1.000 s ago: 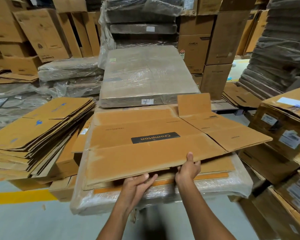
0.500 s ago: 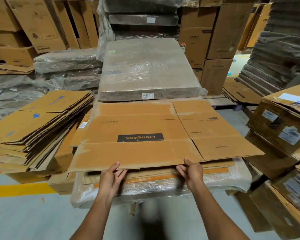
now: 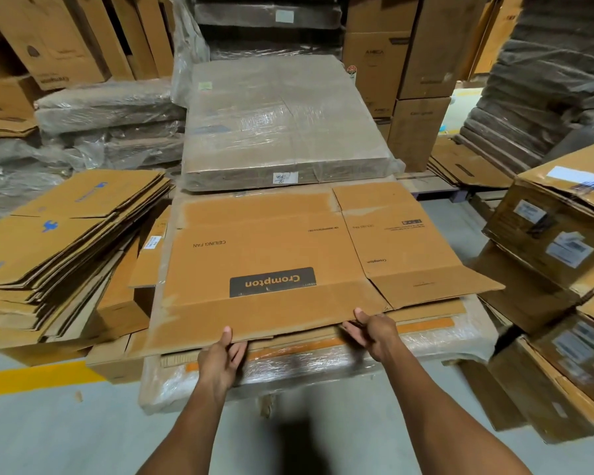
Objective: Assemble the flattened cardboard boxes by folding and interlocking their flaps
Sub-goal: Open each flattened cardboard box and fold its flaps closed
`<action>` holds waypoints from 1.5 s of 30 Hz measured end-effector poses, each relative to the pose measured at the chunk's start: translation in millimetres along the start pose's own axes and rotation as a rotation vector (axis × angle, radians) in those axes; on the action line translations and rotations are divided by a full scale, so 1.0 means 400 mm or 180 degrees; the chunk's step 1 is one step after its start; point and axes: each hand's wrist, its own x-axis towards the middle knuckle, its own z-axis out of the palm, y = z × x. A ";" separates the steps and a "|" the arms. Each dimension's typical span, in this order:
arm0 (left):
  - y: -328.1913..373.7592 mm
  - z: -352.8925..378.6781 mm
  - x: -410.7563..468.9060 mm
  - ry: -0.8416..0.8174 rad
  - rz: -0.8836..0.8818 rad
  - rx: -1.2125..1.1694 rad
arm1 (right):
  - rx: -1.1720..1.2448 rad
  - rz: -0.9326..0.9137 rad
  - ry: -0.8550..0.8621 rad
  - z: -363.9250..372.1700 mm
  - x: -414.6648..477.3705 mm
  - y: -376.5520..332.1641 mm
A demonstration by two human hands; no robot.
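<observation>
- My left hand (image 3: 222, 359) is bare, with only skin from the fingers to the wrist.
- My right hand (image 3: 374, 332) is bare as well; its outline is a little blurred.
- My left forearm (image 3: 186, 423) is uncovered, long and slim.
- My right forearm (image 3: 443, 409) is uncovered in the same way; what I wear higher up is outside the view.

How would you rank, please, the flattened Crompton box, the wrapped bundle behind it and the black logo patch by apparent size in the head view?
1. flattened Crompton box, though nearness makes this unsure
2. wrapped bundle
3. black logo patch, smallest
</observation>
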 end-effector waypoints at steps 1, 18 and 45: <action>0.005 0.000 0.008 0.0015 -0.0002 0.0079 | -0.0083 -0.0009 0.0016 0.001 -0.001 0.003; -0.036 0.039 0.026 -0.0246 -0.0184 0.2174 | -0.1117 -0.0183 0.0368 0.009 0.019 0.062; -0.302 0.778 -0.233 -0.2773 0.1587 0.3689 | -0.0826 -0.2382 0.1344 -0.324 -0.085 -0.440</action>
